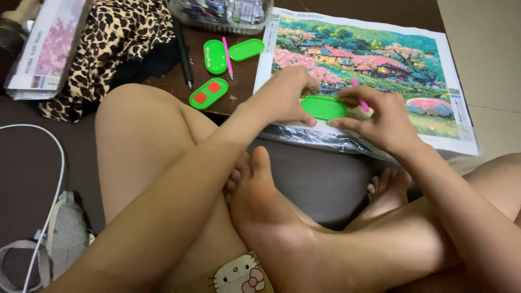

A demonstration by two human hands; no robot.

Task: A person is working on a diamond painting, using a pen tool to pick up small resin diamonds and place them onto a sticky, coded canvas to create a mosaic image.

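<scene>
the left hand [285, 97] clamps the green tray [324, 107] at the picture's [374, 65] near edge, the right hand [380, 116] pinches a pink pen [360, 97] just beside it, bare floor [483, 49] beyond.

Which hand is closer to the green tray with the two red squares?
The left hand. It rests on another green tray, just right of the red-squared tray; the right hand, holding a pink pen, is farther right.
</scene>
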